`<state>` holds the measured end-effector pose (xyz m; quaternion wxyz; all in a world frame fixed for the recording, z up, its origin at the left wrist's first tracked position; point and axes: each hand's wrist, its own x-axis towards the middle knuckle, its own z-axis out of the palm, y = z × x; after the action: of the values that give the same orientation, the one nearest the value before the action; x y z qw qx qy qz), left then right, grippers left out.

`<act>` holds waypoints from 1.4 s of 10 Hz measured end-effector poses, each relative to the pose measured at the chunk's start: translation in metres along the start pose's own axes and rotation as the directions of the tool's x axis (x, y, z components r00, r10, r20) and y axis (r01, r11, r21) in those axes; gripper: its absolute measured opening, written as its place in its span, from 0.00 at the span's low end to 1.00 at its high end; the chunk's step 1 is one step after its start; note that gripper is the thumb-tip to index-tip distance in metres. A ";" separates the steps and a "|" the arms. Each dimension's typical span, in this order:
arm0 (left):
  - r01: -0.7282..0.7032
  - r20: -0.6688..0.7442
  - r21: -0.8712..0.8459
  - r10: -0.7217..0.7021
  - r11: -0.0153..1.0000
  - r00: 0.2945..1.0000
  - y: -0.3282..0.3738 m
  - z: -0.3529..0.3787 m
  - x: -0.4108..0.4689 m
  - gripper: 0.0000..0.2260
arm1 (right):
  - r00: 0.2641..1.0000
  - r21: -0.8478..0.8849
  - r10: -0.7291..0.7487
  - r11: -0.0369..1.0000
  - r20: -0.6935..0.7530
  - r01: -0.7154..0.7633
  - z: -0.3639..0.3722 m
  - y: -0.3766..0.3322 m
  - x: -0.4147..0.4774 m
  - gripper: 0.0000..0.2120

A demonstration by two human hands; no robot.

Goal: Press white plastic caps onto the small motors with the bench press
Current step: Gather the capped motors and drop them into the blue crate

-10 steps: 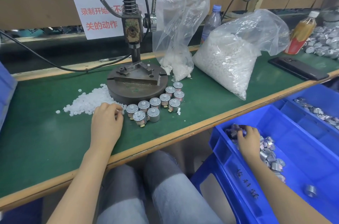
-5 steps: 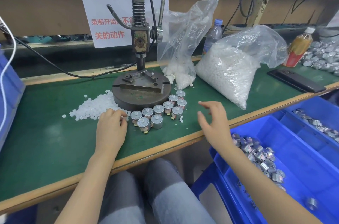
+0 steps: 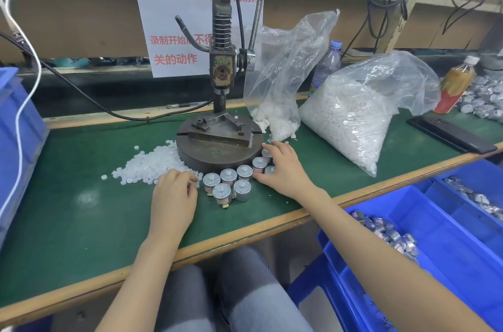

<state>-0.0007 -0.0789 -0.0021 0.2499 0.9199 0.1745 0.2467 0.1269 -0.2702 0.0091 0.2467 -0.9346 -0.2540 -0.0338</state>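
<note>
A green worktop (image 3: 81,195) was seen, with the bench press (image 3: 220,146) set upon it. White caps (image 3: 152,165) were heaped left of the press, and motors (image 3: 223,191) were clustered before it. The left hand (image 3: 174,195) was curled at the caps, its hold undeterminable; the right hand (image 3: 283,168) was spread loosely over the motors.

Rightmost motors (image 3: 266,153) half under right hand (image 3: 284,171)

Counter (image 3: 68,209) front-left: wide bare green, free passage. Bench press base (image 3: 217,152) blocks centre; cap pile (image 3: 152,165) against its left side, motors (image 3: 228,182) crowd its front edge (only narrow gaps between). Slack bag (image 3: 275,81) just right of press, full bag (image 3: 351,119) beyond it. Blue bin (image 3: 19,135) walls left end. Strip between motors and counter front edge open.
</note>
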 end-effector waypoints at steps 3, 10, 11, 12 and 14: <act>0.007 0.002 0.011 -0.007 1.000 1.000 0.000 0.000 0.000 0.07 | 0.973 -0.198 0.054 0.975 -0.223 -0.100 0.015 -0.009 0.006 0.28; 0.006 0.011 0.007 -0.006 1.000 1.000 0.001 -0.001 0.000 0.07 | 0.988 -0.068 0.000 0.998 -0.152 -0.011 0.006 -0.004 -0.006 0.19; 0.009 0.011 0.004 -0.009 1.000 1.000 0.001 -0.001 0.000 0.07 | 0.979 0.098 0.056 0.994 -0.196 -0.037 0.003 -0.004 -0.007 0.18; 0.007 0.009 0.001 -0.007 1.000 1.000 0.000 -0.001 0.000 0.07 | 0.982 0.101 0.046 0.995 -0.184 -0.028 0.004 -0.004 -0.008 0.18; 0.012 0.003 -0.013 -0.012 1.000 1.000 -0.001 0.000 0.001 0.07 | 0.974 0.156 0.080 0.987 -0.214 -0.047 0.003 -0.003 -0.005 0.16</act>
<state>-0.0004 -0.0777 -0.0026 0.2575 0.9176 0.1781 0.2448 0.1212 -0.2692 0.0072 0.3439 -0.9115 -0.1971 -0.1095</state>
